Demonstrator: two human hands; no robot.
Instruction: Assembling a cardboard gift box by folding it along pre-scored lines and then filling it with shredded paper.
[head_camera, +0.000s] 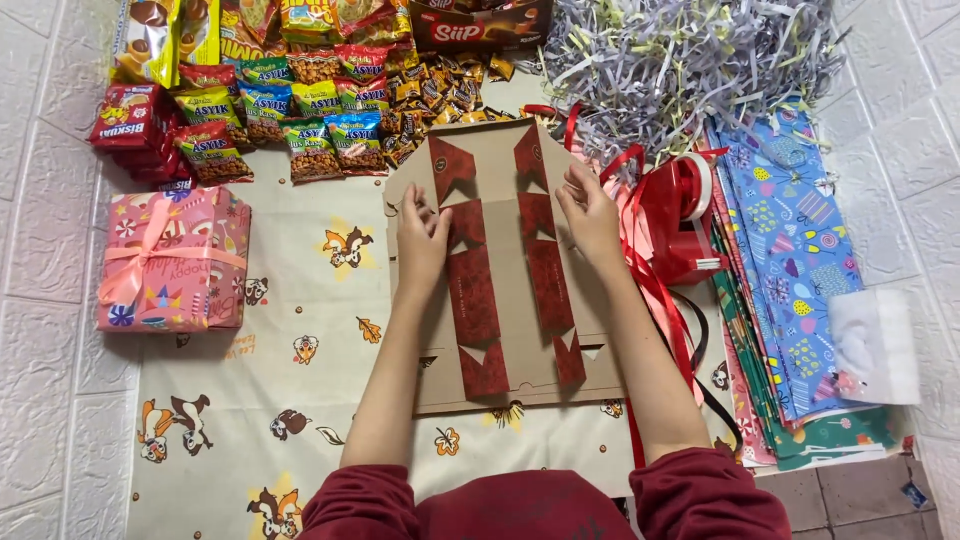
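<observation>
Overhead view of a flat cardboard box blank (505, 270), brown with dark red printed panels, lying unfolded at the centre of a squirrel-print cloth (250, 420). The left hand (422, 240) presses on the blank's left red strip, fingers together and bent at a flap edge; the right hand (590, 215) rests on the upper right panel, fingers curled down onto the card. Whether either hand pinches a flap or merely presses it flat cannot be told from this angle.

Progress, as judged: the blank is laid out and creasing appears to be at an early stage. No wall stands upright, no tab is tucked, and nothing has been put into the box.

Surroundings: at 9 o'clock, a finished pink gift box with ribbon bow (172, 262), well apart from the blank. At 11 to 12 o'clock, a heap of snack packets (290, 110). At 1 o'clock, a pile of shredded paper filler (690, 60). At 3 o'clock, a red tape dispenser (685, 220) with loose red ribbon (660, 300), just beside a stack of patterned wrapping paper sheets (800, 280), all seemingly unused for this box.
</observation>
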